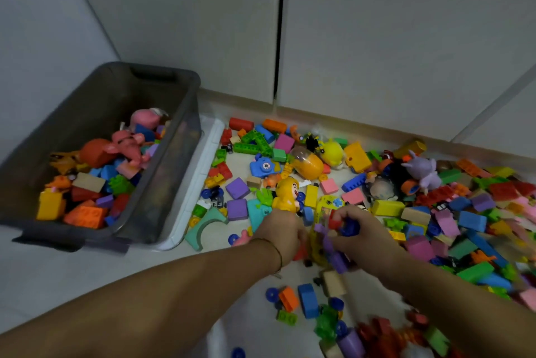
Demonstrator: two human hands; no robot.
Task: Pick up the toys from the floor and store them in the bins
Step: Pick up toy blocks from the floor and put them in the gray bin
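Grip: right hand (359, 231) curls round small blocks (346, 227); left hand (278, 230), fingers hidden, cannot tell. Both crowd one heap (326, 244), likely scooping.
Bin (174, 189): just left, shortening carries.

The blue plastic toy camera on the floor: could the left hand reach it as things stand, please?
Probably yes: the blue plastic toy camera lies uncovered just beyond the left hand, though the yellow cartoon figure stands between them and the hand seems busy among toys.

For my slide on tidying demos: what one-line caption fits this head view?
Left hand and right hand gather small blocks from the toy-strewn floor beside a partly filled grey bin.
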